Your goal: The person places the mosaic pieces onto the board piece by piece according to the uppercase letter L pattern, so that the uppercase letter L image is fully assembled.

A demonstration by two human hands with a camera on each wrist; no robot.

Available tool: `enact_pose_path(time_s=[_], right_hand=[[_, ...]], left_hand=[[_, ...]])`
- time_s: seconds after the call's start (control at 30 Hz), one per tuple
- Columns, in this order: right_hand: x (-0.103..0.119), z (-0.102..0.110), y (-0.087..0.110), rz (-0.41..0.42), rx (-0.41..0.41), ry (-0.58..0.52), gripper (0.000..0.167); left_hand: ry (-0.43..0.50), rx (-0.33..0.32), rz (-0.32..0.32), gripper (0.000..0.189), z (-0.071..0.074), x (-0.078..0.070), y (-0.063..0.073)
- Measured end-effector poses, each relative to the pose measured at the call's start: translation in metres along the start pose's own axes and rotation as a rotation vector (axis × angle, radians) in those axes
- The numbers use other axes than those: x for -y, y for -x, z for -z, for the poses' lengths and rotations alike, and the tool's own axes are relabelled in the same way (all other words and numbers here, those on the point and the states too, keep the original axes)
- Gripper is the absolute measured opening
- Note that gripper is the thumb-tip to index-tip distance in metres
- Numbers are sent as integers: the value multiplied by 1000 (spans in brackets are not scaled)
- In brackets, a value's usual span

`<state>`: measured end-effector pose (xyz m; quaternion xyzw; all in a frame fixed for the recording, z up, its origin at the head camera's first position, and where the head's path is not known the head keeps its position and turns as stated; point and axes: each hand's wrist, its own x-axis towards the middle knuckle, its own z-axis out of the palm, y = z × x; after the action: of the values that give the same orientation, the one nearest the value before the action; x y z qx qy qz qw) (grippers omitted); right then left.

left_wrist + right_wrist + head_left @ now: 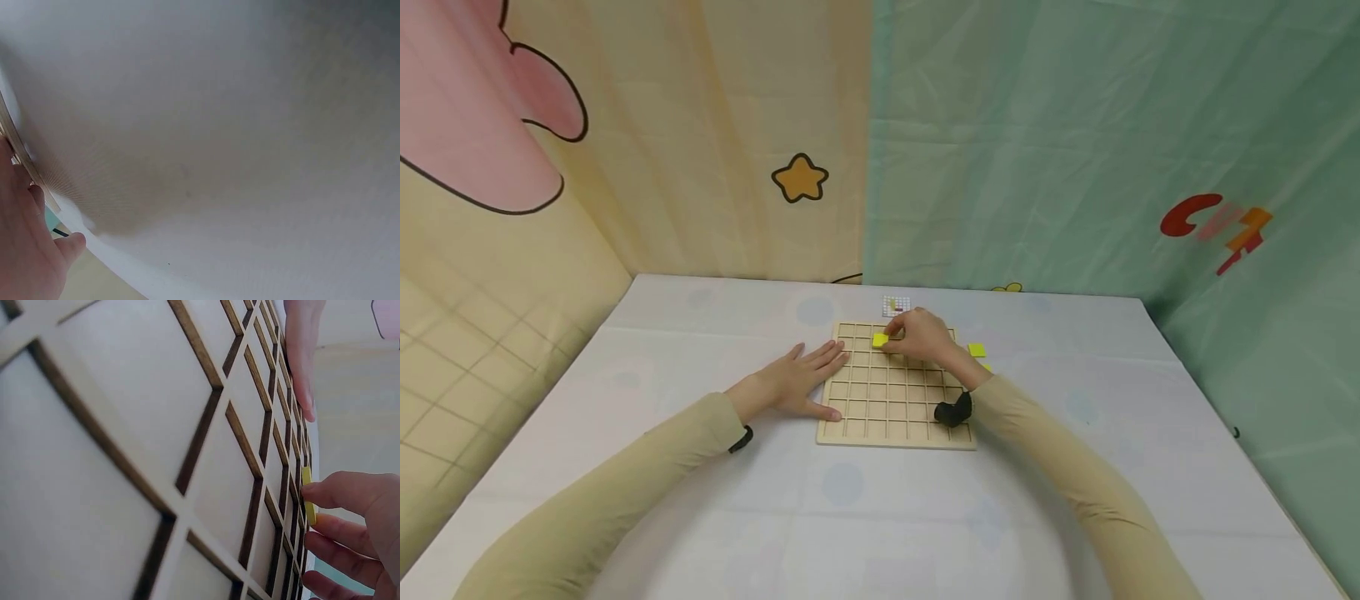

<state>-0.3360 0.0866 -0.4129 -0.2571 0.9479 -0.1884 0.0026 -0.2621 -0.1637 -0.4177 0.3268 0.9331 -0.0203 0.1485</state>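
Note:
A wooden grid board [880,433] with square recesses lies flat on the table. Near its far edge, my right hand [922,337] pinches a yellow square tile [880,340] between thumb and fingers. In the right wrist view the yellow tile [309,499] stands out against the grid, at the fingertips of the right hand [359,519]. My left hand [793,382] rests with spread fingers on the board's left edge. The left wrist view catches part of that left hand [28,237] beside the board's edge [22,150].
Right of the board lies another yellow tile [976,350], with a further one [988,367] partly hidden by the right wrist. A small card with a coloured grid pattern [896,305] lies behind the board. Patterned curtains [1060,167] hang behind the white-covered table [760,517].

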Motion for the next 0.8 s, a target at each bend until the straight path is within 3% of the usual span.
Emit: enact_pose_path(time_s=[0.8], right_hand=[[0, -1, 1, 30, -3, -33, 30]], left_hand=[[1, 23, 9, 105, 2, -3, 0]])
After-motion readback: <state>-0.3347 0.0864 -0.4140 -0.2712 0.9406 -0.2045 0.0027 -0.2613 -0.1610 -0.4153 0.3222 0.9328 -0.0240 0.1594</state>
